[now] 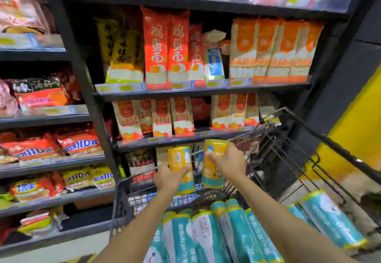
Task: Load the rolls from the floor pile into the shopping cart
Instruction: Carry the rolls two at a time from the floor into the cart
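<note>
I hold two orange and teal rolls upright over the black wire shopping cart (288,151). My left hand (168,177) grips the left roll (179,160) from below. Beside it, my right hand (228,163) grips the right roll (213,157) around its middle. Both rolls hang above the cart's far end. Several teal and white rolls (237,231) lie side by side in the cart's near part, between and under my forearms. The floor pile is out of view.
Black store shelves (202,91) filled with red and orange noodle packets stand right behind the cart and to the left. A dark pillar (340,81) and a yellow wall (358,122) are on the right. Pale floor shows through the cart's wires.
</note>
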A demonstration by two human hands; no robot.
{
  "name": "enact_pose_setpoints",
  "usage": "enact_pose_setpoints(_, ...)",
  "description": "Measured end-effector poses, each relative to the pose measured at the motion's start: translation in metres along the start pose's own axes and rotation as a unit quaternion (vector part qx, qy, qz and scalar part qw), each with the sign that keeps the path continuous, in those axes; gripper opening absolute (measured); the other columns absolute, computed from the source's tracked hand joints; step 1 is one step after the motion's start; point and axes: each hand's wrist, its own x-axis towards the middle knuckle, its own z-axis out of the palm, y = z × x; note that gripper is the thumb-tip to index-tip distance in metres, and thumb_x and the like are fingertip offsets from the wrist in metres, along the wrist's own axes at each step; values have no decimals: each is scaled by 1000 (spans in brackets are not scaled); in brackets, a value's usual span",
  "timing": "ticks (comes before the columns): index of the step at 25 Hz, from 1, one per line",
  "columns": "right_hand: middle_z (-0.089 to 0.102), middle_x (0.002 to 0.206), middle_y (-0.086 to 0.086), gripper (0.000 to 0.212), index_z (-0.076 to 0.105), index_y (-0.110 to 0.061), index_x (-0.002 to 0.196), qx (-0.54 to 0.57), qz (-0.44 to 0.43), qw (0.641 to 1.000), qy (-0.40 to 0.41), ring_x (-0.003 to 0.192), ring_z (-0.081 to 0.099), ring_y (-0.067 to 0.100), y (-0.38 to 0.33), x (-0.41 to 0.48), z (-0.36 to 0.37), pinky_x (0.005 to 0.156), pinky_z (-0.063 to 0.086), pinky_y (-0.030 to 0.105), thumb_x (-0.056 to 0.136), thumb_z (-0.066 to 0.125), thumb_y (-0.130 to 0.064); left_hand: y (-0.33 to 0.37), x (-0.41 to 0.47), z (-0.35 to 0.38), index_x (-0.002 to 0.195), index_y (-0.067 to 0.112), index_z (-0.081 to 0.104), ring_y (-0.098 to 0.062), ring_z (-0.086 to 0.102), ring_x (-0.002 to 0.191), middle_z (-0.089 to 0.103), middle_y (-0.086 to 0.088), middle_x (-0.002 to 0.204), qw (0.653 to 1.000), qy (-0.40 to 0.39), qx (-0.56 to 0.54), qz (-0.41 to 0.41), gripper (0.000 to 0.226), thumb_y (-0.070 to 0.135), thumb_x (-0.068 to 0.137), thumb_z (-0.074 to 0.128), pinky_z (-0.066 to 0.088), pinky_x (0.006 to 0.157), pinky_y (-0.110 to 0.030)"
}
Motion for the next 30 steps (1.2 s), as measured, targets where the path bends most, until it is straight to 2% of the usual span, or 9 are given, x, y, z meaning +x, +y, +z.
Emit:
enact_pose_setpoints(5,64,92,12,66,52,-4,108,-81,-13,992,-97,94,63,33,24,63,44,63,42,34,79,64,-61,-16,47,42,94,16,67,-25,66,93,71,-6,96,996,16,28,-81,33,40,73,79,46,73,-28)
enact_pose_setpoints(8,68,99,16,67,53,-2,109,-111,12,983,-146,97,64,34,44,82,76,71,48,36,78,66,-60,-42,72,60,93,18,71,-23,68,89,73,-4,91,991,-12,39,-127,33,42,72,79,53,80,-32)
enact_pose_setpoints(10,68,100,17,65,57,-1,105,-142,33,972,-182,100,65,34,59,92,100,76,50,37,78,66,-60,-62,87,73,92,16,71,-23,67,90,71,-3,87,984,-32,77,-159,33,43,75,77,49,76,-25)
enact_pose_setpoints(17,59,68,2,53,42,-13,60,-201,172,913,-310,75,61,25,127,103,180,64,48,30,83,65,-55,-150,123,118,111,8,62,-29,63,103,68,-12,109,935,-99,184,-287,54,49,77,73,49,81,-32)
enact_pose_setpoints(22,66,116,12,46,67,-7,107,-243,210,876,-360,109,63,27,171,92,223,85,50,31,86,64,-47,-209,122,139,115,8,63,-29,61,108,67,-13,114,890,-153,202,-379,71,56,64,78,49,84,-31)
enact_pose_setpoints(24,64,113,14,44,66,-7,110,-245,187,869,-388,104,64,28,182,83,233,80,51,28,89,61,-45,-221,115,148,104,9,64,-31,62,103,68,-13,107,884,-135,224,-388,51,51,76,71,49,82,-33)
enact_pose_setpoints(27,66,78,14,41,67,-1,82,-284,141,867,-385,65,67,24,193,72,243,48,46,20,70,83,-37,-224,106,159,101,10,63,-32,58,109,65,-13,111,879,-109,255,-387,30,36,91,55,45,86,-34)
enact_pose_setpoints(28,66,77,13,40,66,0,86,-290,126,877,-362,65,67,24,199,71,246,48,45,20,70,82,-34,-225,106,161,101,9,63,-32,58,109,65,-13,110,878,-106,254,-391,32,38,91,54,45,86,-34)
enact_pose_setpoints(30,66,106,13,52,52,2,124,-262,156,889,-342,95,66,27,202,70,245,66,47,26,91,59,-37,-225,106,163,97,9,61,-31,59,105,66,-11,106,878,-109,251,-394,34,42,88,59,47,85,-36)
